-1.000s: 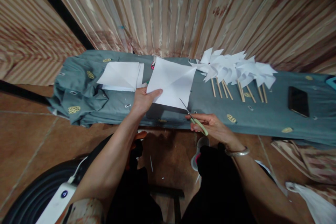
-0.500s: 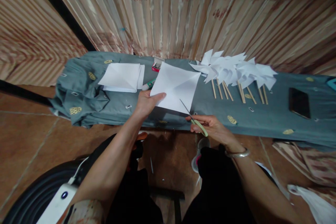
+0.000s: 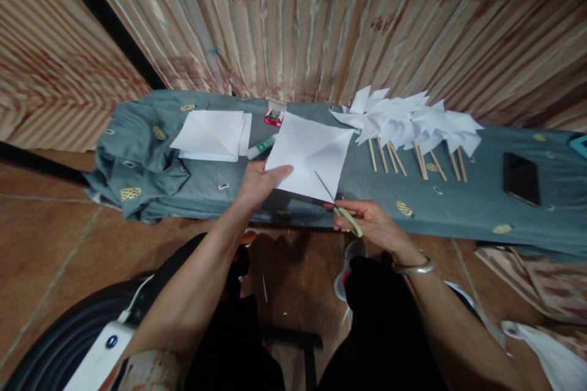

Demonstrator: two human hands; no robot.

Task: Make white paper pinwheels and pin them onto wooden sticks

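Left hand [image 3: 257, 183] pinches paper [image 3: 309, 149], thumb on top; right hand [image 3: 373, 220], turned leftward, grips scissors [image 3: 351, 220].

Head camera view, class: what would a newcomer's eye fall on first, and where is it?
Probably the cluster of white paper pinwheels on wooden sticks, lying right of centre on the grey-green cloth. Next might come the plain white sheet in the middle, held by the left hand, with green-handled scissors in the right hand at its near edge.

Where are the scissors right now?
In the head view, right of centre: the right hand holds the scissors, one blade visible over the near right corner of the paper.
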